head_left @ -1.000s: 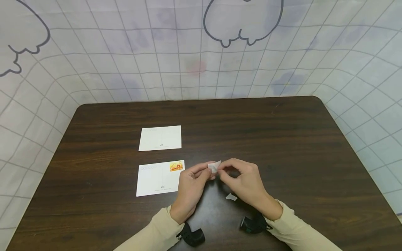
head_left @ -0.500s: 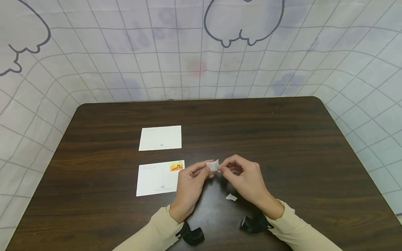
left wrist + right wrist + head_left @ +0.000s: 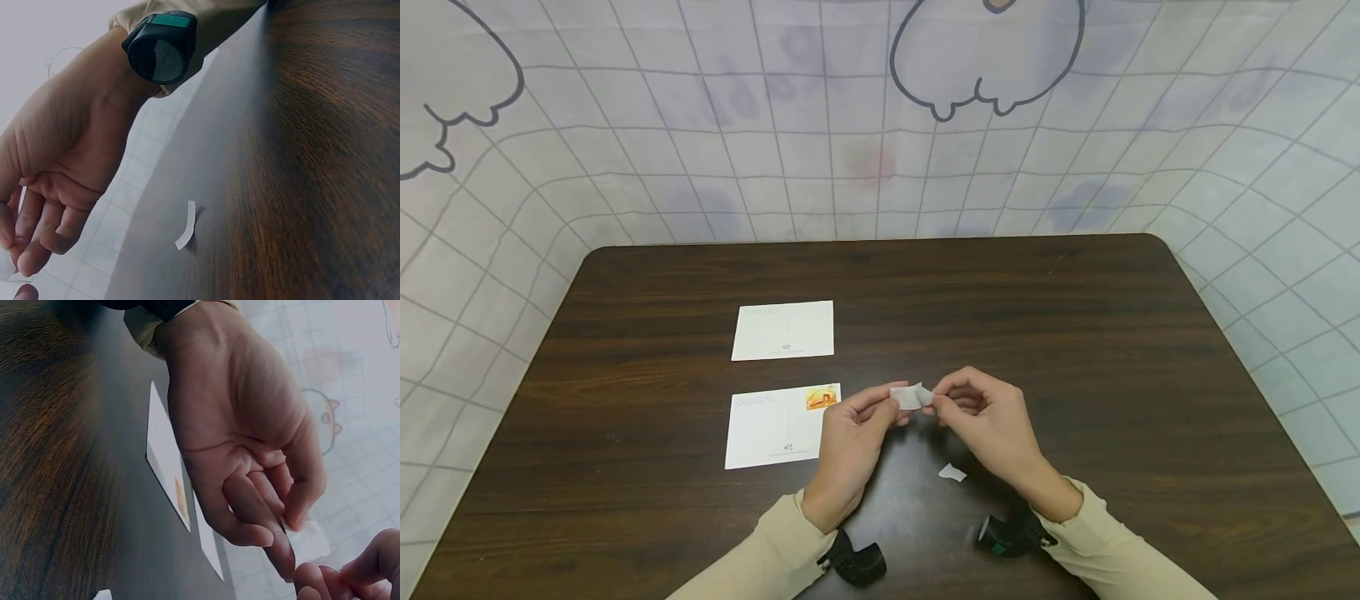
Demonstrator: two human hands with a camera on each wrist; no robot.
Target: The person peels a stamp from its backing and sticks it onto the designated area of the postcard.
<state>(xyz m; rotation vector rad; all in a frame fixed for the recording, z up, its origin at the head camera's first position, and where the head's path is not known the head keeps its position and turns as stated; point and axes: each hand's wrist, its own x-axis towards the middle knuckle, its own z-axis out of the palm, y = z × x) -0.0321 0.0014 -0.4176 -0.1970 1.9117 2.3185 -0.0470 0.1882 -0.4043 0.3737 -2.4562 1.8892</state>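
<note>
My left hand (image 3: pixel 850 437) pinches a small stamp (image 3: pixel 904 398) between thumb and fingers, its white side up in the head view. In the right wrist view, a toothed edge shows where the stamp meets the left fingers (image 3: pixel 281 550). From the other side, my right hand (image 3: pixel 988 425) pinches the white paper at the stamp's right end, where a flap is folded up. Both hands are above the table, fingertips close together. A torn white paper scrap (image 3: pixel 952 472) lies below the right hand and appears curled in the left wrist view.
Left of the hands lies a postcard (image 3: pixel 767 429) bearing an orange-yellow stamp (image 3: pixel 822 397) in its upper right corner. A second postcard (image 3: pixel 782 331) without a stamp lies behind it. The dark wooden table (image 3: pixel 1075 333) meets a gridded white curtain (image 3: pixel 850 150) at the back.
The right hand has moved slightly right, away from the left hand, which has drifted slightly left. More of the white paper shows between them. Postcards and scrap stay put.
</note>
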